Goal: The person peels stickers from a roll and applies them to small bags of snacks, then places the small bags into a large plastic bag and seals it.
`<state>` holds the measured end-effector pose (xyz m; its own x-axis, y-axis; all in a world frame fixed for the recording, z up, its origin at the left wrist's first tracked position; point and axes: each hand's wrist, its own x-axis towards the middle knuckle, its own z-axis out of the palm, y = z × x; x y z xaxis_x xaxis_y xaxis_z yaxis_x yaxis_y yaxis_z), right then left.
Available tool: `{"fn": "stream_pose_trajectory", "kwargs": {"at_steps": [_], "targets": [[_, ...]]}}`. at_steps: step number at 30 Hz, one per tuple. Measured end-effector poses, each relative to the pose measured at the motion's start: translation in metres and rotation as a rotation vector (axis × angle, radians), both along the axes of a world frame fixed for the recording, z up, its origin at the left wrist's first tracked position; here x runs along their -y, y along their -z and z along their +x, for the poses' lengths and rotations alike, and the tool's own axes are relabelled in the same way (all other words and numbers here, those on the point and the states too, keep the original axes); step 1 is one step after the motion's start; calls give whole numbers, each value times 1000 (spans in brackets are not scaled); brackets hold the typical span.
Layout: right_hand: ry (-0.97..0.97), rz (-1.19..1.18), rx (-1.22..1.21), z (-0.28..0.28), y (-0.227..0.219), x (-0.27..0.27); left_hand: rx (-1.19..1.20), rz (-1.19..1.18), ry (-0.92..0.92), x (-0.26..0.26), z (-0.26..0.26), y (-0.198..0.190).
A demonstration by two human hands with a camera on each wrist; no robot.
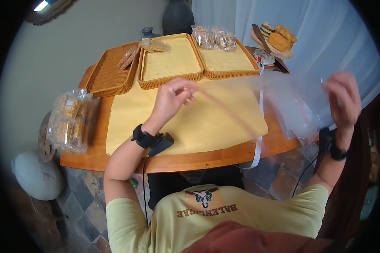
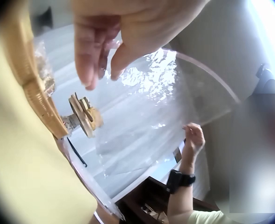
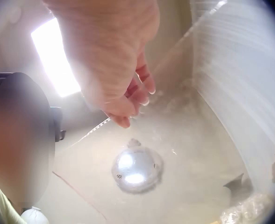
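A large clear plastic bag (image 2: 137,126) is stretched in the air between my two hands over the table. My left hand (image 1: 173,99) pinches one side of it between thumb and fingers. On the far right, my raised right hand (image 1: 345,101) pinches the opposite edge, blurred in the head view. A faint reddish strip runs along the bag's near edge. Beneath my right hand's side, more clear plastic bags (image 1: 294,114) lie flat at the table's right end. The right wrist view shows my right hand (image 3: 114,60) with fingertips bent together at the bag's edge.
Yellow paper (image 1: 185,126) covers the middle of the wooden table (image 1: 198,163). Three wicker trays stand along the back; the right one (image 1: 230,75) holds packaged snacks (image 1: 213,38). A bag of packed snacks (image 1: 69,122) sits at left. A white measuring tape (image 1: 257,152) hangs over the front edge.
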<state>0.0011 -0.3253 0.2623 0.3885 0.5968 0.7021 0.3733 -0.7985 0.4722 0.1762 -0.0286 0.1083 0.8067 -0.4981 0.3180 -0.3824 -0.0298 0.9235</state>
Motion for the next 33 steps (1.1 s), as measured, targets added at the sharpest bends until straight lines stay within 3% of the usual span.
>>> {"fn": "stream_pose_trajectory", "kwargs": {"at_steps": [2, 5, 6, 8, 11, 14, 16, 21, 23, 26, 30, 32, 33], "targets": [[19, -76, -41, -18, 12, -11, 116, -56, -27, 0, 8, 3], [67, -43, -273, -35, 47, -13, 360, 160, 17, 4, 18, 11], [93, -42, -356, -36, 62, -10, 349, 162, 28, 7, 23, 16], [117, 31, -516, -33, 91, -7, 570, 308, 65, 14, 33, 26], [140, 32, -668, -19, 121, -10, 707, 283, 38, 25, 42, 40], [78, -23, -861, -7, 142, -16, 680, 389, 35, 22, 51, 43], [-138, 79, -968, 1, 148, -28, 709, 397, -26, 15, 54, 50], [-165, 207, -1116, 12, 140, -31, 753, 437, -190, -17, 59, 57], [-21, 285, -1004, 23, 143, -20, -163, 331, -86, -30, 48, 48], [49, 283, -964, 41, 153, -32, -269, 437, 23, -42, 19, 38], [-193, 249, -1143, 69, 178, -89, -259, 616, 137, -37, -17, 35], [-209, 211, -1173, 80, 185, -113, 218, 727, 125, -33, -25, 47], [-158, 170, -1249, 88, 189, -121, 220, 769, 144, -32, -27, 47]]}}
